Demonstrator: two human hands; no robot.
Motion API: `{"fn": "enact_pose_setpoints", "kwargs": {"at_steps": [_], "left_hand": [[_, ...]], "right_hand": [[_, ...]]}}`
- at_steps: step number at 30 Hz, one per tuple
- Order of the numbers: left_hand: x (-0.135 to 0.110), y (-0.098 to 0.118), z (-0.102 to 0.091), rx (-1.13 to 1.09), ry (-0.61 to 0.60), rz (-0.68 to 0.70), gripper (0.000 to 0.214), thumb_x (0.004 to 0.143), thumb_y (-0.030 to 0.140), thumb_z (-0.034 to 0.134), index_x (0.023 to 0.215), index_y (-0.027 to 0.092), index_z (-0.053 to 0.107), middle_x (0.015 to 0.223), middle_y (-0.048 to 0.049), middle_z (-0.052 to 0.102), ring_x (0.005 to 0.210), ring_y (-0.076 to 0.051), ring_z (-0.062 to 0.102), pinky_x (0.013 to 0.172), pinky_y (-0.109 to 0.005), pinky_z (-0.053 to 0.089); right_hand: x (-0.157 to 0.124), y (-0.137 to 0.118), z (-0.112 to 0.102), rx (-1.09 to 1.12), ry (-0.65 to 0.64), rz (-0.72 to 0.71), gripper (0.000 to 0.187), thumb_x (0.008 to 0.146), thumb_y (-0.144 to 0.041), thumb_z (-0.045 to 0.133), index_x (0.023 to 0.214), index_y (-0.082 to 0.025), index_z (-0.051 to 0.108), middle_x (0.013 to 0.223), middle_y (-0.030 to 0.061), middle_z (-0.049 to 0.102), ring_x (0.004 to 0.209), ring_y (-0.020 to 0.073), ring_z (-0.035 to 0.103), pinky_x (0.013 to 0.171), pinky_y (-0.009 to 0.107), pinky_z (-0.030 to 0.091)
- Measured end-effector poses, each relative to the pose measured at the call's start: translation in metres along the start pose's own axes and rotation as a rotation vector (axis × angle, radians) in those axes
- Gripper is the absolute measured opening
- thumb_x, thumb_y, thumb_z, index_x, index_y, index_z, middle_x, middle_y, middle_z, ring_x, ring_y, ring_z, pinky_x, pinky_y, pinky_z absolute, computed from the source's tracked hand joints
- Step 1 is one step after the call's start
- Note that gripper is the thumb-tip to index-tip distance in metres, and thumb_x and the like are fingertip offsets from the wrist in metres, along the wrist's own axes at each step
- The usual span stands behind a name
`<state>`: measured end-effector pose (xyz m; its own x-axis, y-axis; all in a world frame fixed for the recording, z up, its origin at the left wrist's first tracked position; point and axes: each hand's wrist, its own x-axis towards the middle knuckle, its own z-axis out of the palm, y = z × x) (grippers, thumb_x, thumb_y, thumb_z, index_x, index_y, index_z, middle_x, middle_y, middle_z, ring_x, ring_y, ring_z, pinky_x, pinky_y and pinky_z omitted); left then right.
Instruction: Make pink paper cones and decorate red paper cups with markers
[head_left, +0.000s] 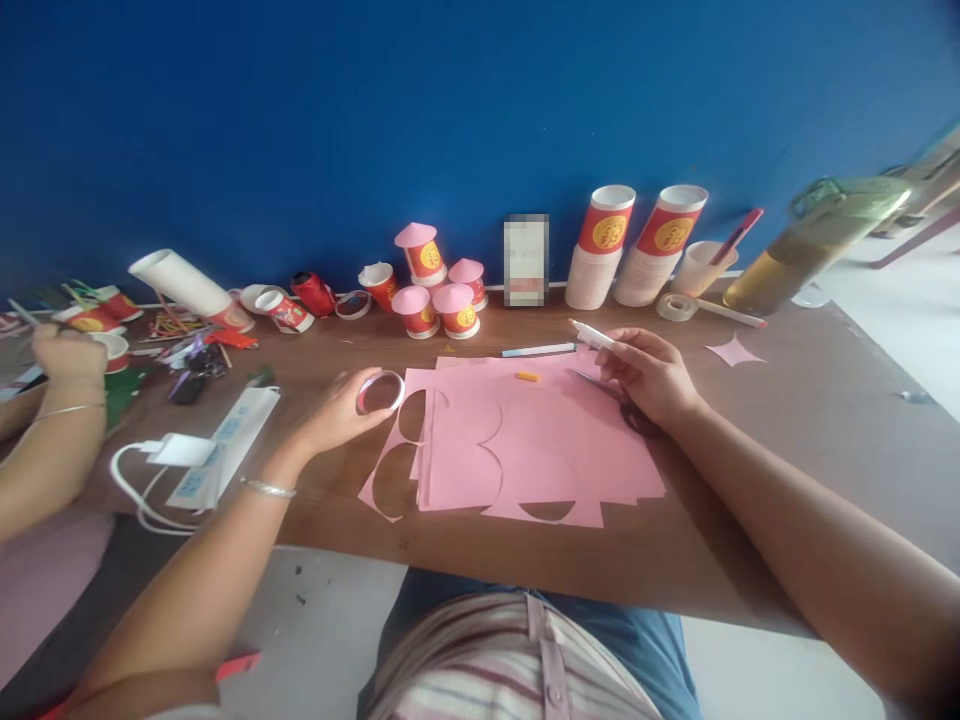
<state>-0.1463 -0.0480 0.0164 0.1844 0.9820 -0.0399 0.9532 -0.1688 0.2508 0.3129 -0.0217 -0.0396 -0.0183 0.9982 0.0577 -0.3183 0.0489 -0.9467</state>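
My left hand (339, 410) pinches a white ring (380, 391) cut from a cup rim, held just over the left edge of the pink paper sheets (525, 450). The sheets lie stacked on the brown table (787, 470) and have round holes cut out of them. My right hand (649, 377) rests on the sheets' upper right part and grips a white marker (592, 335) that points up and left. Scissors (600, 385) lie partly under that hand. A small orange bit (527, 376) sits on the paper.
Red paper cups with pink cone lids (439, 290) and two tall cup stacks (637, 255) line the blue wall. A bottle (817, 240), tape roll (676, 306) and pen (538, 350) lie nearby. Another person's hand (67, 355) works at far left beside cluttered scraps. A white charger and cable (172, 460) sit left.
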Motion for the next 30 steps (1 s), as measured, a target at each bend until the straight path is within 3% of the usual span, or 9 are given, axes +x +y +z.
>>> {"fn": "enact_pose_setpoints", "kwargs": {"at_steps": [5,10,12,14,18,21,26,28,30], "left_hand": [[-0.003,-0.005,0.003,0.005,-0.007,0.024,0.065,0.086,0.057,0.059,0.141,0.021,0.056,0.141,-0.0148,0.066,0.129,-0.036,0.062,0.111,-0.051,0.050],[0.005,-0.009,0.004,0.038,0.011,0.097,0.068,0.087,0.053,0.057,0.145,0.018,0.054,0.159,-0.0181,0.051,0.148,-0.040,0.044,0.121,-0.059,0.039],[0.012,0.010,0.004,0.043,0.113,0.233,0.059,0.091,0.046,0.055,0.144,0.018,0.055,0.158,-0.0169,0.051,0.149,-0.037,0.045,0.126,-0.058,0.033],[0.022,0.041,0.007,0.003,0.191,0.373,0.050,0.096,0.043,0.057,0.141,0.022,0.058,0.150,-0.0127,0.058,0.143,-0.032,0.051,0.125,-0.053,0.037],[0.057,0.114,0.032,-0.139,0.099,0.568,0.040,0.099,0.038,0.059,0.137,0.025,0.062,0.136,-0.0105,0.064,0.126,-0.027,0.063,0.114,-0.046,0.050],[0.084,0.154,0.058,-0.130,0.013,0.628,0.028,0.104,0.034,0.051,0.121,0.021,0.070,0.124,-0.0121,0.063,0.109,-0.025,0.067,0.096,-0.039,0.056],[0.105,0.175,0.080,-0.012,-0.032,0.658,0.024,0.100,0.018,0.048,0.088,0.015,0.068,0.103,-0.0120,0.065,0.091,-0.023,0.064,0.079,-0.036,0.053],[0.106,0.173,0.081,-0.122,0.021,0.614,0.017,0.096,0.014,0.052,0.085,0.016,0.066,0.097,-0.0096,0.066,0.081,-0.019,0.062,0.075,-0.034,0.051],[0.105,0.169,0.080,-0.373,0.059,0.545,0.007,0.092,0.017,0.060,0.087,0.017,0.065,0.094,-0.0072,0.068,0.078,-0.017,0.063,0.076,-0.032,0.052]], "right_hand": [[0.000,0.000,0.001,-0.031,0.005,-0.023,0.039,0.071,-0.047,0.091,0.091,-0.021,0.070,0.073,0.0019,0.072,0.057,0.0138,0.063,0.052,0.027,0.052],[-0.001,0.000,0.004,-0.046,-0.015,-0.023,0.041,0.071,-0.050,0.091,0.090,-0.020,0.069,0.073,0.0023,0.072,0.057,0.0130,0.062,0.054,0.026,0.052],[-0.001,-0.001,0.005,-0.042,-0.022,-0.023,0.042,0.072,-0.050,0.091,0.090,-0.020,0.068,0.073,0.0021,0.072,0.058,0.0128,0.062,0.054,0.026,0.052],[-0.001,-0.001,0.006,-0.044,-0.017,-0.016,0.041,0.071,-0.049,0.091,0.090,-0.020,0.069,0.070,0.0012,0.070,0.055,0.0122,0.060,0.050,0.025,0.049],[-0.003,0.001,0.007,-0.060,0.012,-0.011,0.038,0.070,-0.045,0.091,0.088,-0.019,0.071,0.057,-0.0035,0.061,0.045,0.0098,0.048,0.039,0.023,0.031],[-0.003,0.002,0.007,-0.073,0.018,-0.027,0.036,0.070,-0.044,0.091,0.087,-0.019,0.072,0.052,-0.0055,0.055,0.045,0.0088,0.044,0.041,0.023,0.030],[-0.002,0.005,0.005,-0.090,0.010,-0.039,0.036,0.073,-0.046,0.089,0.089,-0.018,0.071,0.054,-0.0049,0.057,0.047,0.0089,0.046,0.045,0.023,0.032],[-0.002,0.006,0.005,-0.091,0.008,-0.039,0.036,0.074,-0.046,0.088,0.090,-0.018,0.071,0.056,-0.0046,0.058,0.048,0.0092,0.047,0.046,0.023,0.034],[-0.003,0.005,0.005,-0.110,0.004,-0.042,0.036,0.076,-0.046,0.086,0.091,-0.018,0.070,0.058,-0.0044,0.059,0.049,0.0095,0.048,0.047,0.024,0.035]]}}
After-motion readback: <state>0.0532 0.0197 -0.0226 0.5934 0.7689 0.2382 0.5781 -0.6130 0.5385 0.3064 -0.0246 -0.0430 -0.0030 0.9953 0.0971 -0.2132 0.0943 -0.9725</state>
